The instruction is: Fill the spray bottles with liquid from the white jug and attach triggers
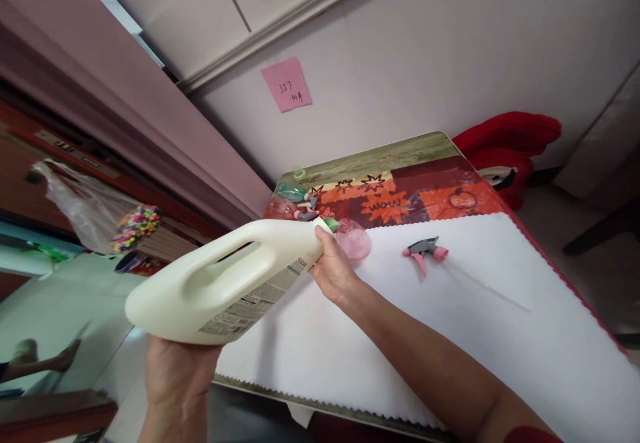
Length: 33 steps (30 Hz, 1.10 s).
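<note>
A large cream detergent jug (175, 299) lies nearly sideways in the air over the table's left side. My left hand (177, 369) supports its underside near the base; the fingers are mostly hidden beneath it. At the neck, my right hand (335, 266) grips the jug. Its green spout (331, 225) points at the mouth of a headless pink clear bottle (356, 243) on the white cloth. Whether liquid is flowing I cannot tell. To the right lies a grey and pink spray trigger head (425, 249) with a long clear tube.
Behind the jug's neck lie a teal spray bottle (290, 191) and another pink spray bottle (281, 209). A pale green cap (300, 175) is at the table's far corner. A plastic bag (83, 196) hangs at left. A red plush thing (510, 139) is behind the table.
</note>
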Available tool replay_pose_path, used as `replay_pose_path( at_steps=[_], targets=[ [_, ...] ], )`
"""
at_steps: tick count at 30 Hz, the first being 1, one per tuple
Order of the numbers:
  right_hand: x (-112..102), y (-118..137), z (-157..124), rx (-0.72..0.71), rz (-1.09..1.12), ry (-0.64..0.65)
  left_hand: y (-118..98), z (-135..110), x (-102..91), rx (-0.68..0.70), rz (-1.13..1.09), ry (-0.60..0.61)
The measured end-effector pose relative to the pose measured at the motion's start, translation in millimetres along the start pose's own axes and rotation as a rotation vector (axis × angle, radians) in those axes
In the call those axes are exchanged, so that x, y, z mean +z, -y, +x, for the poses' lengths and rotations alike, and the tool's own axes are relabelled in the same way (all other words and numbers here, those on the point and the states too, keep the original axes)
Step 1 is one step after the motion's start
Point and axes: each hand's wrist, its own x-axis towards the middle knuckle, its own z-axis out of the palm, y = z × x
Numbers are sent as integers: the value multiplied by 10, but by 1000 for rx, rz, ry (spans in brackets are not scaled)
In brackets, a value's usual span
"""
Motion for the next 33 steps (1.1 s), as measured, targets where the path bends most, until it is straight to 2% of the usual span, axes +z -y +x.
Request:
replay_pose_path(
  at_steps=[4,33],
  targets=[
    [7,3,-3,2,1,-5,-5,-49,67,79,90,-40],
    [66,55,-54,17,-2,-28,-18,-89,110,67,89,-34]
  ],
)
